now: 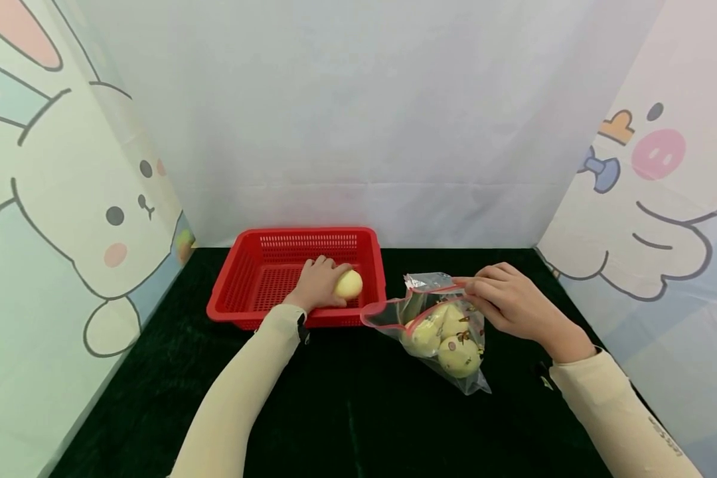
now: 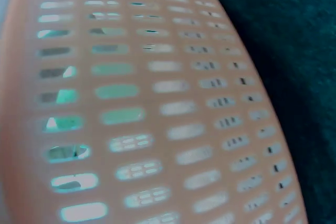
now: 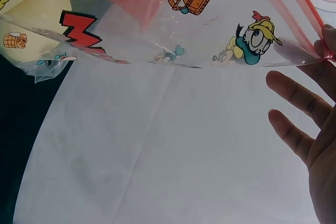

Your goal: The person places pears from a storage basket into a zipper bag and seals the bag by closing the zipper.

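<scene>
My left hand (image 1: 319, 284) grips a pale yellow, round fruit (image 1: 349, 285) at the right side of the red plastic basket (image 1: 222, 299). The exact kind of fruit cannot be told. In the left wrist view, the slotted basket wall (image 2: 152, 98) fills most of the picture and hides that hand. With thumb and fingers, my right hand (image 1: 510, 302) pinches the rim of a clear zip bag (image 1: 475, 384) with a pink-red seal. Several similar pale fruits (image 1: 459, 356) lie inside the bag. Cartoon prints cover the bag (image 3: 191, 40) in the right wrist view, where the other fingers of the right hand (image 3: 323, 114) spread below the rim.
A dark green cloth (image 1: 358, 411) covers the table under basket and bag. A pale plain curtain (image 1: 358, 119) hangs behind, with cartoon-printed panels (image 1: 66, 232) on both sides. The basket stands left of the bag, close to its open mouth.
</scene>
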Available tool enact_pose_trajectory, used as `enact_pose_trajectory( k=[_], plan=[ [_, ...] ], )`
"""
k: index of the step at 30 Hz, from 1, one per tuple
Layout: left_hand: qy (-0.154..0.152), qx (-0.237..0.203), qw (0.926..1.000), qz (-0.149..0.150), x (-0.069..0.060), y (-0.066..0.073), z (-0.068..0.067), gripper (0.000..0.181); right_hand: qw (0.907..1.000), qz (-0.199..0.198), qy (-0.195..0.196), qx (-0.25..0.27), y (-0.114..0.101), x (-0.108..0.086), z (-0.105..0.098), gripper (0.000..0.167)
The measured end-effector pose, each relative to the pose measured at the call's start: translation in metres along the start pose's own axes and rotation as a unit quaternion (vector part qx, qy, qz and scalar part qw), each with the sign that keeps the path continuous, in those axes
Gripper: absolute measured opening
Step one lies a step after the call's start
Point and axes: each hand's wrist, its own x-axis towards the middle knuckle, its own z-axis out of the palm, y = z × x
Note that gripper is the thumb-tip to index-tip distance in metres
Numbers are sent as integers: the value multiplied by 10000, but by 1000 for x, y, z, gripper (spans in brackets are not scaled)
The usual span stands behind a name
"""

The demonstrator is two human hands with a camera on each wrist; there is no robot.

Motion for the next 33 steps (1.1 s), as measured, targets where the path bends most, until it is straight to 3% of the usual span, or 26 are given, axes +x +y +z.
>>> enact_pose_trajectory(
  k=[11, 18, 24, 33],
  plan=[
    [831, -248, 9959, 252, -9, 6, -21, 77, 9999, 31, -75, 101, 1, 0, 1, 38],
    [1479, -436, 9867, 523, -18, 13, -35, 74, 9999, 19, 3, 151, -1, 2, 1, 37],
    [2146, -619, 9701, 949, -27, 26, -46, 70, 9998, 97, -76, 180, -1, 1, 0, 37],
    [3058, -588, 9348, 1708, -37, 48, -56, 71, 9999, -4, -7, 157, 0, 1, 2, 36]
  ],
)
